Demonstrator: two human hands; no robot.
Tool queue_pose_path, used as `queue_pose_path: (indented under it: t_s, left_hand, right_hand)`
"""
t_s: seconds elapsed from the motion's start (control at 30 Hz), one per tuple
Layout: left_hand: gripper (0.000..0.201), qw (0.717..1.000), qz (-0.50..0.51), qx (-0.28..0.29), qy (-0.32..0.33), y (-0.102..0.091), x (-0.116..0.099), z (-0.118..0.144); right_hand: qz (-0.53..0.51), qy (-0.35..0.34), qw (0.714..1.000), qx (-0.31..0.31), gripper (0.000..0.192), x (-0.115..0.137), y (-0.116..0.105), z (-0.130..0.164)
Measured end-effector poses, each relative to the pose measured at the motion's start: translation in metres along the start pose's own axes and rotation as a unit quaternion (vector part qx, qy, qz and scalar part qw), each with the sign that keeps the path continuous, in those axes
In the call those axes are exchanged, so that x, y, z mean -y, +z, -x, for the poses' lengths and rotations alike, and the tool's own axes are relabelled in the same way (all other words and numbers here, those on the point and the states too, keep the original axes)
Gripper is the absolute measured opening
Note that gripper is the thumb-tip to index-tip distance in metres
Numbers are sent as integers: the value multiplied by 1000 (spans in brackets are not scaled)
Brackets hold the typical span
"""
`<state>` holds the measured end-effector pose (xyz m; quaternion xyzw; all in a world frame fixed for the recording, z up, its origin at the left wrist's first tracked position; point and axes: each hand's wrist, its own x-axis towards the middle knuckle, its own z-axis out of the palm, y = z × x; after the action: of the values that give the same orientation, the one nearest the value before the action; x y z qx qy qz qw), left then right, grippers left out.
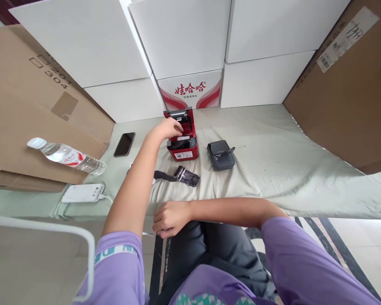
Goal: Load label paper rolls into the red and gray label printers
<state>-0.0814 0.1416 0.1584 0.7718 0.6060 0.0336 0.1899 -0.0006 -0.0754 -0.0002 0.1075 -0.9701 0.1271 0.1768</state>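
A red thermal label printer (184, 152) stands on the cloth with its lid raised toward the back. Fingers bent down, my left hand (170, 127) reaches into its open compartment from the left; what the fingertips hold is hidden. Inside, near the front, lies a small white piece (183, 137). My right hand (171, 218) rests closed at the front edge by my lap, with nothing visible in it. A dark grey portable printer (221, 155) sits to the right with a dark strip on top. In front lies a brush (186, 176) with black bristles, its handle partly behind my left forearm.
At the left are a phone (124, 144), a water bottle (71, 156) on its side and a white power bank (83, 193) with a cable. White cartons (180, 38) line the back. Brown cardboard boxes (34, 110) flank both sides. A white curved bar (51, 224) crosses the lower left.
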Motion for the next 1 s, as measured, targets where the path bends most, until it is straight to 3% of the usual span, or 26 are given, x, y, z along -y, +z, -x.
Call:
queue_pose_path:
  t_s: [0.1, 0.27, 0.47, 0.57, 0.7, 0.8, 0.9, 1.0]
  left_hand:
    - [42, 993, -82, 77, 38, 8, -10, -12]
    - [49, 987, -162, 6, 11, 21, -17, -16]
    - [38, 979, -198, 37, -33, 26, -22, -27]
    - [38, 979, -202, 21, -11, 22, -20, -24]
    - [37, 988, -143, -41, 45, 5, -14, 5]
    - [41, 994, -54, -83, 53, -16, -3, 37]
    - [45, 994, 10, -110, 14, -35, 24, 61]
    - [42, 995, 28, -67, -65, -41, 60, 68]
  right_hand:
    - [-1, 26, 1000, 7, 33, 1, 0, 0]
    - [-21, 42, 999, 24, 29, 0, -3, -1]
    - [-32, 49, 998, 30, 28, -1, -4, -2]
    - [-36, 56, 997, 35, 27, -1, -5, -2]
    - [-46, 62, 996, 39, 24, -2, -6, -2]
    - [-53, 63, 996, 39, 25, -3, -5, -2]
    - [-61, 63, 995, 41, 25, -4, -5, -2]
    - [-64, 67, 995, 46, 24, -4, -6, -3]
